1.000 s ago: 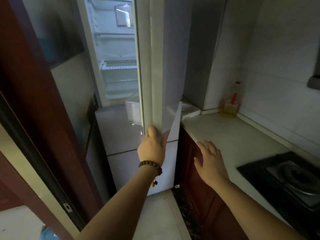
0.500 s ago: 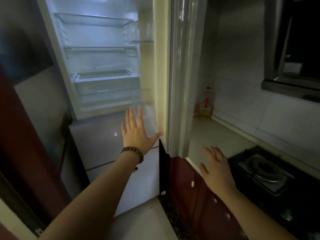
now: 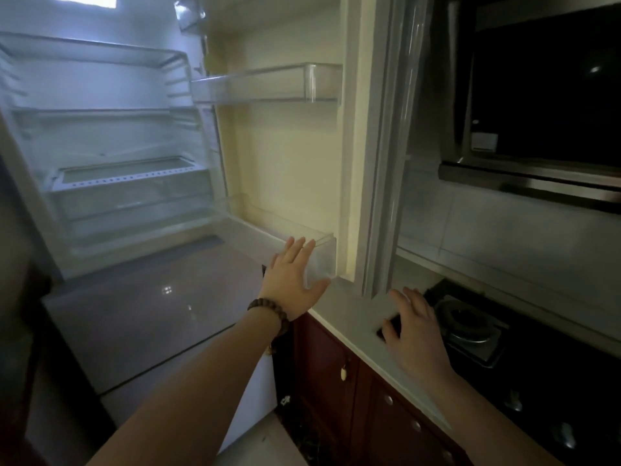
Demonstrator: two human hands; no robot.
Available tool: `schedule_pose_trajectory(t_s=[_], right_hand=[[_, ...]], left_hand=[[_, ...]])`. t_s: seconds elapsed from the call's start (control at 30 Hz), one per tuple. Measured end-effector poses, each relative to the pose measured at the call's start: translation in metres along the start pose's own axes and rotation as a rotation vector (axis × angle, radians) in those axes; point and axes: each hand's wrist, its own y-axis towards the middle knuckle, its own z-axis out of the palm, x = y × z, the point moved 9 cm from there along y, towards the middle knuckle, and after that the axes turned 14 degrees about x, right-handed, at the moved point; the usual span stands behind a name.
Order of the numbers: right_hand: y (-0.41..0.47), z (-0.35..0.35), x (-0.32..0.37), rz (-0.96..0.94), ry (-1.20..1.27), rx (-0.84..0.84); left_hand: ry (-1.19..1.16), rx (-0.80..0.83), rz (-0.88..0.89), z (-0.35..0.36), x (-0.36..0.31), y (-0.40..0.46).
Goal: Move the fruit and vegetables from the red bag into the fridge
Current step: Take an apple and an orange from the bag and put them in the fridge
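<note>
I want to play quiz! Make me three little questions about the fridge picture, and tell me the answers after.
1. True or false: the fridge door is open.
2. Which of the hands wears the bead bracelet? A) the left hand B) the right hand
3. Fill in: the left hand lies flat against the lower door ___.

Key
1. True. The shelves inside show, and no food is seen on them.
2. A. The right hand hangs above the counter beside the stove.
3. Bin, the clear one at the bottom of the door.
</note>
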Motion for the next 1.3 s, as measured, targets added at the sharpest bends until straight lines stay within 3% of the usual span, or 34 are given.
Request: schedule_pose_trajectory(t_s=[0.27, 0.63, 1.17, 1.3], right_hand=[[0.011, -0.013, -0.024, 0.135, -0.021, -0.015], [0.009, -0.031, -0.056, 0.261, -0.040, -0.034], [-0.006, -0.039, -0.071, 0.337, -0.095, -0.091], [-0.025, -0.053, -0.079, 0.387, -0.114, -0.146]], left_hand=[[0.073, 0.211, 0.005, 0.028, -0.032, 0.054], [0.091, 0.325, -0.009, 0.049, -0.056, 0.100], [0.185, 0.256, 0.078, 0.058, -0.066, 0.108], [0.125, 0.150, 0.273, 0.060, -0.119, 0.082]])
